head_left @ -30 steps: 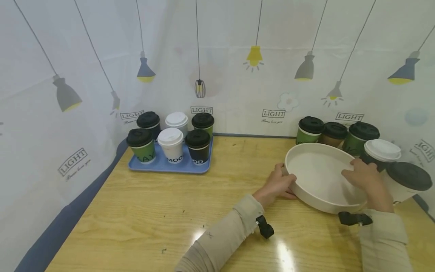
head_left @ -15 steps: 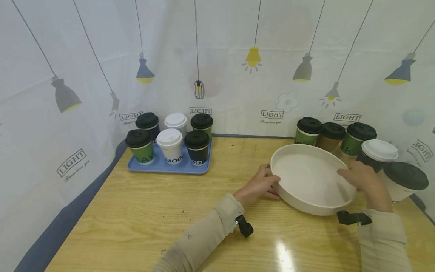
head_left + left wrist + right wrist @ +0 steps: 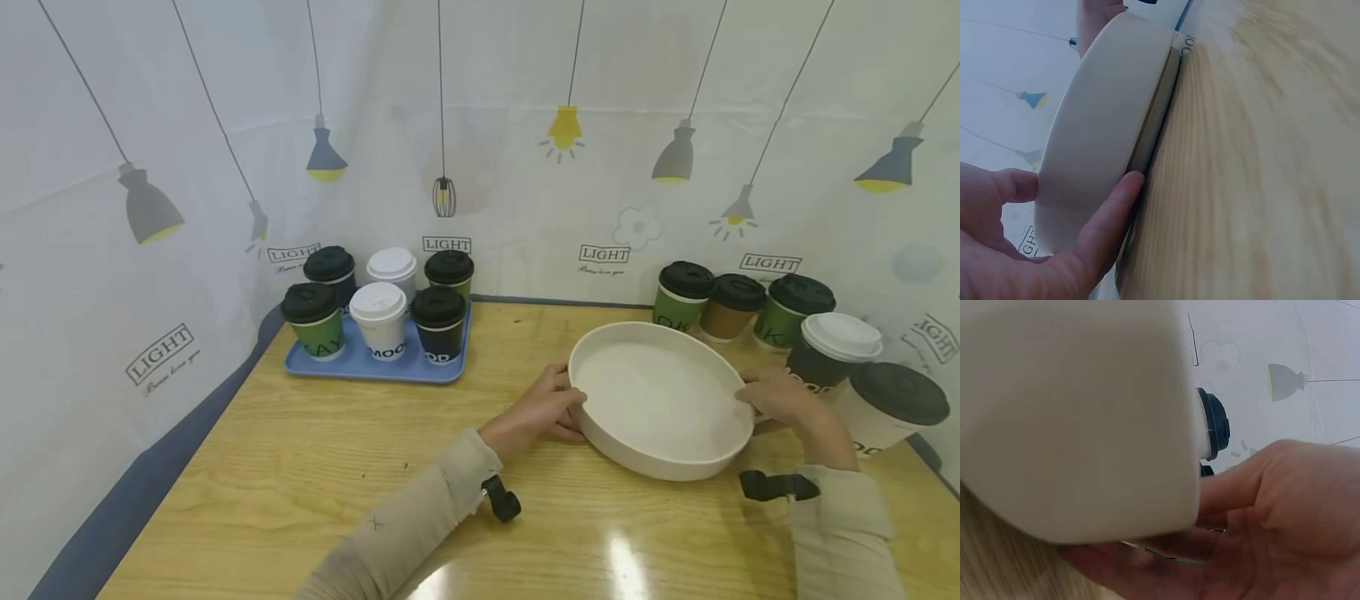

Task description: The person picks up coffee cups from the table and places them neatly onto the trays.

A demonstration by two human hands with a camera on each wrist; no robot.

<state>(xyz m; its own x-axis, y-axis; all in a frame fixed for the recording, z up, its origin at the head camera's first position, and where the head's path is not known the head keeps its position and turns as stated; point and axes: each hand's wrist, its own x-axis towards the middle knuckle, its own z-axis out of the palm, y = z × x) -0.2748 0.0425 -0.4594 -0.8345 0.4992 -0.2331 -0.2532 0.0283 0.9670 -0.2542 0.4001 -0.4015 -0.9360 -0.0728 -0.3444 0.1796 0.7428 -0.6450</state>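
Observation:
A round cream-coloured tray [image 3: 660, 396] with a raised rim is held between both hands at the right of the table. My left hand [image 3: 531, 414] grips its left side, thumb at the rim and fingers beneath the lower edge, as the left wrist view shows. On the opposite side my right hand [image 3: 789, 402] grips the rim, thumb on top; in the right wrist view its fingers reach under the tray wall [image 3: 1085, 437]. The tray's bottom sits close over the tabletop; whether it touches cannot be told. Nothing lies inside the tray.
At the back left, a blue rectangular tray [image 3: 352, 367] bears several lidded paper cups. More lidded cups line the back right, among them a brown cup [image 3: 726, 323] and a white cup with a black lid [image 3: 888, 408] near my right hand. A printed curtain [image 3: 510, 183] hangs behind.
Both hands have carried the round tray leftward, away from the right-hand cups. More of those cups now shows. The right hand has shifted left less than the left hand.

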